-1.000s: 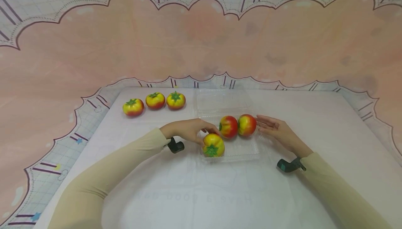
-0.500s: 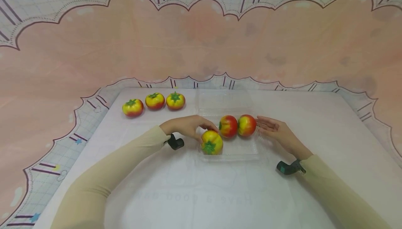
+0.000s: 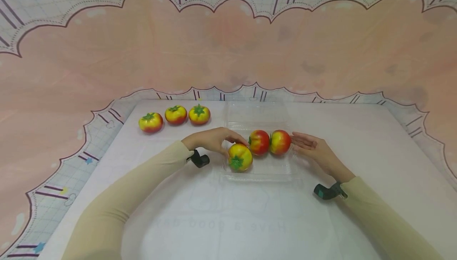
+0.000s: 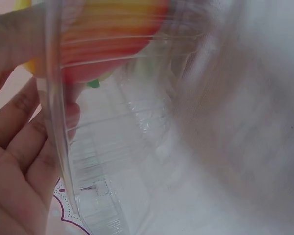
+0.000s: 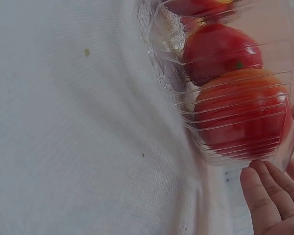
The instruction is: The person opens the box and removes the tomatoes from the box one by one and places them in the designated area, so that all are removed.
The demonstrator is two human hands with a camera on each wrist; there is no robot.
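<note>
Glossy yellow tomato [image 3: 242,156] with green star-shaped top, pinched by a person's left hand [image 3: 213,139], at the clear container's [image 3: 273,169] near-left corner, 2 redder tomatoes [image 3: 259,142] adjacent, right hand [image 3: 319,151] with fingers extended by the right edge.

One line of faint grey lettering [image 3: 221,224], "Have a good day", can be read on the white tablecloth [image 3: 200,246]. The line is located on the person's side of the left hand's [image 3: 214,139] grip, well apart from it. The words are ordered from right to left: "Have" is placed to the right of the grip, "day" to the left, where the letters are only weakly shown.
</note>
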